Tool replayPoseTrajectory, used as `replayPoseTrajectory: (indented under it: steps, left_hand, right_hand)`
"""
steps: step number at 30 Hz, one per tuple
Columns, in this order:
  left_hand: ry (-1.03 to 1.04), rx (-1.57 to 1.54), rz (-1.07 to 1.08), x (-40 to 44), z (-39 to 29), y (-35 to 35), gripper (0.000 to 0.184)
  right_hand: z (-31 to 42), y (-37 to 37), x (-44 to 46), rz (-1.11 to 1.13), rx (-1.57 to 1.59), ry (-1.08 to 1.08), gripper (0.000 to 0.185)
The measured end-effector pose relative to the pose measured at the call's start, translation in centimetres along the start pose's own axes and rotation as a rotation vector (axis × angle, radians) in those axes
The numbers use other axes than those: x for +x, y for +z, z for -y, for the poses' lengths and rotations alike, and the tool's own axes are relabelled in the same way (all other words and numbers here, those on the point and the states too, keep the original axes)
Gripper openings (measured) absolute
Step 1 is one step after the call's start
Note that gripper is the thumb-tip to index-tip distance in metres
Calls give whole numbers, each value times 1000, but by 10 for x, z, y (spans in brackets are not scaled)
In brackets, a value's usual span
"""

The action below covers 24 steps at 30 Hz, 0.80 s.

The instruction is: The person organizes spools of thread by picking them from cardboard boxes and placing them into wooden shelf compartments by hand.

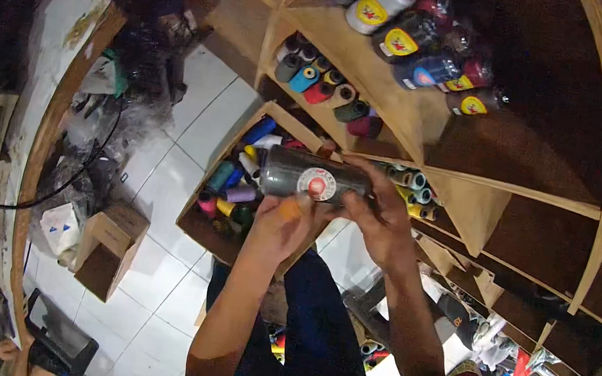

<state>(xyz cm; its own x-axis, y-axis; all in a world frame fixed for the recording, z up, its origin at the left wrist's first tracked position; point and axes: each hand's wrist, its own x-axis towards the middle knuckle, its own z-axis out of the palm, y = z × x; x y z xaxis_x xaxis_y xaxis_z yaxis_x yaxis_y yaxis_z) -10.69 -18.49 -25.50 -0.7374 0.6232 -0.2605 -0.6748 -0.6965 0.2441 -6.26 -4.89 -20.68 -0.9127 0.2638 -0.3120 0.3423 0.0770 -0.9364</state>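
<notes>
A dark grey spool of thread (288, 172), with a shiny wrap and a round white and red label (316, 184), lies sideways in front of me. My right hand (385, 215) is wrapped round its right end, thumb on the near side. The fingers of my left hand (282, 226) are closed at the label's lower left edge. An orange patch (287, 210) shows at those fingers; whether it is a held piece or something on a finger, I cannot tell. Below and behind the spool, an open cardboard box (208, 235) holds several coloured thread spools.
Wooden shelves (428, 178) rise ahead and right, with wrapped spools (401, 42) above and coloured cones (319, 90) below. On the left are a worktable (68, 17), a black cable (72, 193) and a small open carton (111, 244) on the tiled floor (159, 276).
</notes>
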Motion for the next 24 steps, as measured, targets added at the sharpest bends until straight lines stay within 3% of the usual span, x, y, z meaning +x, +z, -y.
replayPoseTrajectory:
  steps: [2, 3, 5, 7, 10, 14, 15, 19, 21, 22, 24]
  left_hand:
    - [68, 147, -31, 2, 11, -3, 75]
    - [-34, 129, 37, 3, 10, -14, 89]
    - [-46, 118, 22, 2, 12, -17, 91]
    - [-51, 163, -6, -2, 14, -21, 90]
    - [-50, 198, 66, -2, 12, -29, 87]
    - [-95, 304, 15, -6, 6, -33, 71]
    - [-112, 337, -37, -7, 2, -33, 53]
    - [-123, 444, -88, -15, 2, -79, 33]
    - [-203, 473, -84, -29, 0, -100, 18]
    - [-238, 494, -83, -35, -8, -107, 12]
    - [-411, 755, -275, -48, -12, -120, 13]
  right_hand:
    - [14, -15, 2, -195, 81, -96, 50]
    - [23, -26, 4, -291, 124, -141, 49]
    - [44, -64, 18, -490, -454, -175, 53]
    - [69, -80, 33, -513, -922, -93, 50]
    - [63, -100, 62, -566, -1172, -291, 43]
    - [67, -108, 87, -600, -1089, -201, 46]
    - [63, -114, 92, -574, -1122, -251, 53]
    - [59, -115, 95, -556, -1146, -213, 59]
    - [64, -108, 89, -627, -1177, -9, 63]
    - [60, -106, 88, -610, -1213, -62, 64]
    - [58, -87, 66, -713, -1184, -212, 54]
